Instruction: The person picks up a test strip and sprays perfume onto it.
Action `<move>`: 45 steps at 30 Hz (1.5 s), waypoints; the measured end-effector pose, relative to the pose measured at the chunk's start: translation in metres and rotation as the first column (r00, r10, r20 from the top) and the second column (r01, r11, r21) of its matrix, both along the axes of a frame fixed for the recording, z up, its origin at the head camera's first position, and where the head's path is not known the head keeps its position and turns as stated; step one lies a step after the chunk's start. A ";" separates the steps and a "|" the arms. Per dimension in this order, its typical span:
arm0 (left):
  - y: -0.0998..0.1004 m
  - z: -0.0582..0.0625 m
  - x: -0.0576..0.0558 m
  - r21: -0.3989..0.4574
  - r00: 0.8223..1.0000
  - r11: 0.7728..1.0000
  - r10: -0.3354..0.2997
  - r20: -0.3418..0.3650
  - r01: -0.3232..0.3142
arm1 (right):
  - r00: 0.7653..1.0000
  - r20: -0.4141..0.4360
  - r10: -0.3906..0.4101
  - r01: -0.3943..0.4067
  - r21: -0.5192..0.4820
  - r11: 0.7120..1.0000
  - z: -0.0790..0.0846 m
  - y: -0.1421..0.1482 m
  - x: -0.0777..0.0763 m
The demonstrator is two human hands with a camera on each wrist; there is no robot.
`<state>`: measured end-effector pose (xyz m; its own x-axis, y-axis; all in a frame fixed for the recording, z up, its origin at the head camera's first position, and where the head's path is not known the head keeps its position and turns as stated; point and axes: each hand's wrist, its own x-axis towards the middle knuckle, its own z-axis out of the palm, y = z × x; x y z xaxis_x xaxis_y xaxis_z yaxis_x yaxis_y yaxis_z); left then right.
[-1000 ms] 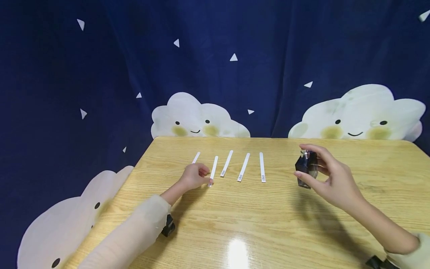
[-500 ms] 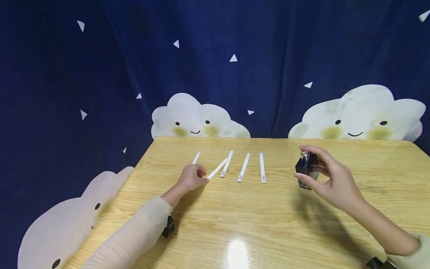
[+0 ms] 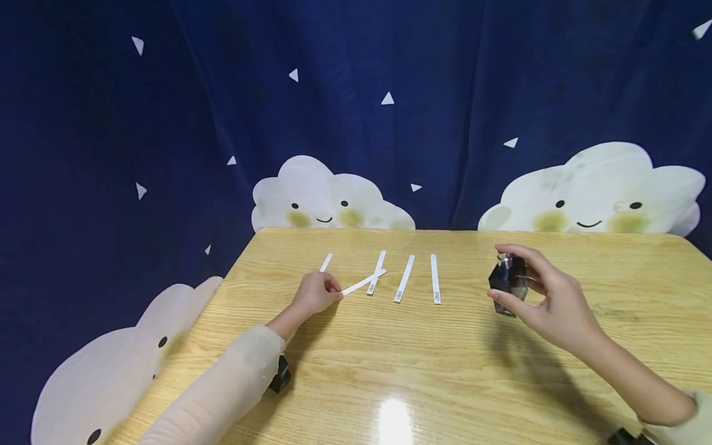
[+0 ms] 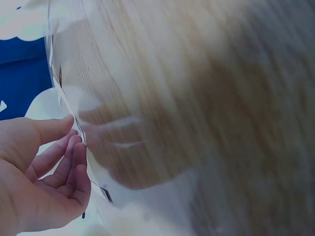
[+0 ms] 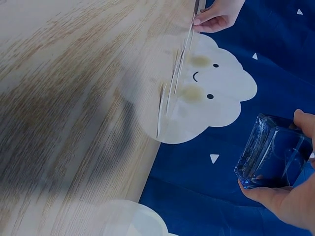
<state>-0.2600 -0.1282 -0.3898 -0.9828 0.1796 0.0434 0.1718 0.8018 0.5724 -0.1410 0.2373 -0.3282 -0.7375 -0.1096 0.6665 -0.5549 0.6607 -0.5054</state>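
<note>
pinching a white strip (image 3: 358, 285) by one end, your left hand (image 3: 316, 293) sits well to the left of the dark glass bottle (image 3: 503, 275), at about the same depth on the counter (image 3: 445, 371). the strip's long axis runs from your thumb and fingers out toward the bottle, angling a little away from you, so its free end is the part nearest the bottle. on its way it crosses over a second strip (image 3: 380, 259); you cannot tell whether the two touch. a third strip (image 3: 405, 279) and a fourth strip (image 3: 436, 278) lie between that crossing and the bottle, while a fifth strip (image 3: 326, 262) lies farthest left of the bottle, partly hidden by your left hand.

your right hand (image 3: 556, 296) grips the bottle from its right side: the thumb presses low on the side facing the strips, the forefinger curves over the top by the silver collar (image 3: 505, 259). the bottle looks held clear of the counter, judging by the shadow (image 3: 517, 346). your left forearm (image 3: 239, 364) comes in from the near left of the bottle, your right forearm (image 3: 639, 377) from its near right.
</note>
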 end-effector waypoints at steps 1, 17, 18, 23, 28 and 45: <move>0.001 0.000 0.000 -0.001 1.000 1.000 0.001 -0.002 -0.001 | 1.000 0.000 -0.001 0.001 0.001 1.000 0.000 0.000 0.000; 0.006 -0.003 -0.003 0.061 0.997 0.995 0.072 0.022 -0.073 | 1.000 -0.006 0.027 -0.027 0.006 1.000 -0.001 -0.001 0.001; 0.006 -0.002 -0.003 0.063 0.997 0.995 0.074 0.023 -0.076 | 1.000 -0.006 0.029 -0.029 0.006 1.000 -0.001 -0.001 0.001; 0.008 -0.002 -0.002 0.059 0.996 0.994 0.091 0.017 -0.092 | 1.000 -0.004 0.031 -0.031 0.006 1.000 -0.002 -0.001 0.001; 0.008 -0.003 -0.003 0.061 0.995 0.994 0.091 0.026 -0.093 | 0.999 -0.004 0.032 -0.032 0.008 0.999 -0.004 -0.001 -0.001; 0.007 -0.001 -0.003 0.087 1.000 0.996 -0.023 0.017 0.021 | 1.000 -0.003 0.020 -0.020 0.010 1.000 -0.005 -0.002 -0.001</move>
<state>-0.2625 -0.1208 -0.3912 -0.9794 0.1972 0.0426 0.1780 0.7450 0.6429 -0.1419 0.2356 -0.3329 -0.7333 -0.1306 0.6673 -0.5692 0.6547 -0.4974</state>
